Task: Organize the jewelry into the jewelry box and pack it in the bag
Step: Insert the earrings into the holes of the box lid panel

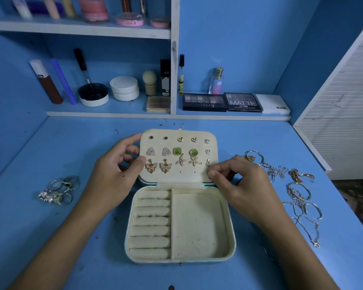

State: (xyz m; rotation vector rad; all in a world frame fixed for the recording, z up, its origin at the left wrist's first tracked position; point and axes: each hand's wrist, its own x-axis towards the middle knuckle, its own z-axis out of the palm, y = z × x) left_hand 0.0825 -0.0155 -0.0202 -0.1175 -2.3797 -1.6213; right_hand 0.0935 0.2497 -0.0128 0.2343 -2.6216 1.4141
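My right hand (237,183) has thumb and forefinger pinched together at the lower right corner of the earring panel (177,156), on something too small for me to make out, just below a tiny pineapple earring (208,162). My left hand (117,170) curls round the panel's left edge, thumb on its face beside the butterfly earrings (158,166), fingers behind. Between my two hands the panel stands tilted up and faces me, its rows of studs running from one hand to the other; two bare holes show in the bottom row near my right fingertips. Under my wrists the jewelry box (179,223) lies open, its long axis running from me toward the wall, ring rolls (150,223) on the left-hand side, a bare compartment (198,225) on the right-hand side. Outside my left hand a cluster of rings (58,190) lies well apart on the blue desk (50,237), with open surface between. Outside my right hand chains and bangles (296,191) spread close to the desk's right edge. Beyond my fingertips a low shelf (168,115) carries cosmetics and eyeshadow palettes (222,102) against a blue wall.
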